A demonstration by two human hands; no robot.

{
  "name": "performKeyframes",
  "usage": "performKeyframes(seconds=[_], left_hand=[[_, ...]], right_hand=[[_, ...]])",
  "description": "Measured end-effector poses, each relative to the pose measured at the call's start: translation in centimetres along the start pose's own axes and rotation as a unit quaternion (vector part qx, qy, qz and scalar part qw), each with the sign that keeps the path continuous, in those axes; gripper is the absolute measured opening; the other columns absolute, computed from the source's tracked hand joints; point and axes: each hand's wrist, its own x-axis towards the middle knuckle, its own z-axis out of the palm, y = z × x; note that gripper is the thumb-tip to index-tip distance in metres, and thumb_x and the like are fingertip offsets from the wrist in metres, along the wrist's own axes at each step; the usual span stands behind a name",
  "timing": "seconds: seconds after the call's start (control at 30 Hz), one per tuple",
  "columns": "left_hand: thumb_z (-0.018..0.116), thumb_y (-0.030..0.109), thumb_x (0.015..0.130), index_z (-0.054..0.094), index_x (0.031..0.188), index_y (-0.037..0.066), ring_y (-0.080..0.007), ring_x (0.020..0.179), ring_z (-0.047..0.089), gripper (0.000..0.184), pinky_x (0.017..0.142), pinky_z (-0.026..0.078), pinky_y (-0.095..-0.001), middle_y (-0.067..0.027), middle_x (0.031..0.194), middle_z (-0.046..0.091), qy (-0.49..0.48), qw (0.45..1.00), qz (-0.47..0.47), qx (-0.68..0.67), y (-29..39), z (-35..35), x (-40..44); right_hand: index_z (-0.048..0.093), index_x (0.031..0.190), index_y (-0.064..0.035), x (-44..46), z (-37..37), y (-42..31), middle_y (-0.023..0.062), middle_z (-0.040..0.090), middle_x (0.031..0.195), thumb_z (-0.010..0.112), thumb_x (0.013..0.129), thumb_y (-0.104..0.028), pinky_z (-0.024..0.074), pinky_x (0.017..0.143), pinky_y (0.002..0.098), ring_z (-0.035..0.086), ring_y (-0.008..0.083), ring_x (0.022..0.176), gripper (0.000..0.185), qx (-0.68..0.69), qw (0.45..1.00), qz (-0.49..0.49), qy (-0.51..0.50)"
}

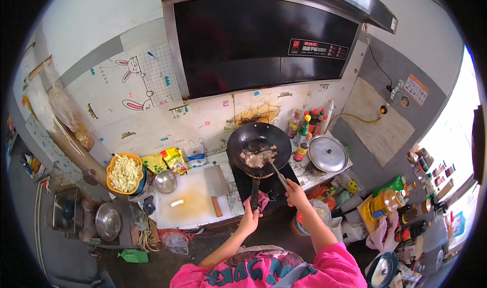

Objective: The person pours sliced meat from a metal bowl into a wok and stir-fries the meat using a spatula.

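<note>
A black wok (pixel 236 145) sits on the stove (pixel 242 185), holding pieces of meat (pixel 255 159). My left hand (pixel 249 219) is closed around the wok's handle with a dark pink cloth (pixel 262 201) beside the grip. Held in my right hand (pixel 296 194) is a spatula (pixel 278 174), its head down among the meat. Left of the stove, a cleaver (pixel 217 186) with a wooden handle lies on a white cutting board (pixel 195 186). A small pale piece of food (pixel 177 203) rests on the same board.
A yellow basket (pixel 110 179) of cut vegetables, a metal bowl (pixel 166 182) and seasoning bags (pixel 174 159) stand on the left. Sauce bottles (pixel 303 129) and a lidded pot (pixel 327 153) stand right of the wok. The range hood (pixel 264 39) overhangs the stove.
</note>
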Motion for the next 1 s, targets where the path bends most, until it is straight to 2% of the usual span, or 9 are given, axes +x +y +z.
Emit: performKeyframes(seconds=[0.17, 0.27, 0.47, 0.63, 0.73, 0.77, 0.87, 0.9, 1.0], left_hand=[[0.041, 0.007, 0.092, 0.009, 0.137, -0.002, -0.0188, 0.072, 0.063, 0.056, 0.068, 0.049, -0.0293, -0.0134, 0.098, 0.054, 0.016, 1.000, -0.001, -0.025, 1.2, 0.1, -0.4], [0.042, 0.011, 0.093, 0.004, 0.139, -0.001, -0.0154, 0.075, 0.063, 0.061, 0.062, 0.049, -0.0265, -0.0092, 0.103, 0.054, 0.010, 1.000, 0.010, -0.014, -0.8, 0.3, -0.1], [0.042, 0.010, 0.093, 0.004, 0.140, 0.002, -0.0144, 0.075, 0.062, 0.061, 0.064, 0.049, -0.0270, -0.0098, 0.099, 0.053, 0.011, 1.000, -0.018, -0.008, 1.1, -0.1, -0.8], [0.042, 0.007, 0.092, 0.005, 0.141, 0.004, -0.0149, 0.075, 0.061, 0.061, 0.064, 0.048, -0.0254, -0.0078, 0.095, 0.051, 0.024, 0.999, -0.001, -0.027, -1.0, 0.2, -1.1], [0.042, 0.005, 0.092, 0.005, 0.141, 0.004, -0.0151, 0.077, 0.061, 0.061, 0.064, 0.047, -0.0238, -0.0076, 0.098, 0.049, 0.025, 0.999, 0.001, -0.038, -1.3, 0.3, -1.5], [0.042, 0.005, 0.092, 0.005, 0.141, 0.004, -0.0150, 0.078, 0.061, 0.061, 0.063, 0.047, -0.0232, -0.0077, 0.099, 0.049, 0.026, 0.999, -0.002, -0.038, -1.1, 0.3, -1.4], [0.042, 0.005, 0.092, 0.004, 0.141, 0.005, -0.0154, 0.080, 0.061, 0.062, 0.064, 0.047, -0.0229, -0.0087, 0.102, 0.049, 0.047, 0.997, -0.011, -0.058, -0.8, 0.2, -2.1], [0.042, 0.005, 0.092, 0.004, 0.141, 0.005, -0.0156, 0.081, 0.061, 0.063, 0.065, 0.047, -0.0232, -0.0093, 0.104, 0.049, 0.050, 0.997, -0.005, -0.061, -0.9, 0.0, -2.4], [0.044, 0.007, 0.092, 0.003, 0.141, 0.005, -0.0169, 0.085, 0.062, 0.065, 0.066, 0.047, -0.0239, -0.0115, 0.113, 0.047, 0.048, 0.997, -0.013, -0.059, -1.4, -1.3, -3.0]], right_hand=[[0.031, 0.138, -0.0126, -2.2, -2.3, -1.1, 0.0021, 0.043, 0.066, 0.038, 0.094, -0.015, 0.0339, 0.037, 0.0242, 0.036, 0.0088, 0.042, 0.045, -0.011, 0.999, 0.037, -0.010], [0.031, 0.138, -0.0127, -1.2, -1.3, -0.6, 0.0019, 0.043, 0.066, 0.038, 0.093, -0.015, 0.0343, 0.037, 0.0242, 0.036, 0.0090, 0.042, 0.045, -0.023, 0.999, 0.030, -0.018], [0.029, 0.138, -0.0102, 2.1, 1.8, 2.1, 0.0017, 0.044, 0.066, 0.040, 0.092, -0.015, 0.0344, 0.038, 0.0230, 0.037, 0.0091, 0.043, 0.047, 0.043, 0.999, 0.027, -0.014], [0.031, 0.136, -0.0075, 2.7, 1.3, 3.7, 0.0046, 0.053, 0.073, 0.055, 0.084, -0.007, 0.0459, 0.045, 0.0266, 0.048, 0.0110, 0.050, 0.058, -0.051, 0.998, -0.019, -0.012], [0.033, 0.135, -0.0028, 3.3, 0.4, 4.7, 0.0064, 0.058, 0.079, 0.057, 0.084, -0.010, 0.0482, 0.050, 0.0246, 0.054, 0.0101, 0.060, 0.056, -0.068, 0.996, -0.052, 0.009], [0.033, 0.133, 0.0007, 5.7, -0.6, 7.6, 0.0153, 0.059, 0.097, 0.059, 0.083, -0.013, 0.0514, 0.068, 0.0325, 0.060, 0.0220, 0.081, 0.058, -0.226, 0.965, -0.129, 0.030], [0.035, 0.129, 0.0061, 2.3, 0.6, 4.2, 0.0324, 0.045, 0.119, 0.064, 0.077, -0.024, 0.0384, 0.094, 0.0427, 0.044, 0.0450, 0.112, 0.067, -0.338, 0.907, -0.236, 0.083], [0.032, 0.129, 0.0082, 1.3, 1.2, 3.2, 0.0346, 0.033, 0.128, 0.064, 0.077, -0.023, 0.0352, 0.097, 0.0441, 0.037, 0.0466, 0.117, 0.068, -0.336, 0.909, -0.236, 0.070], [0.027, 0.132, 0.0063, -0.1, 3.6, 2.2, 0.0346, 0.033, 0.128, 0.065, 0.077, -0.023, 0.0344, 0.098, 0.0448, 0.036, 0.0497, 0.117, 0.072, -0.357, 0.865, -0.340, 0.091]])
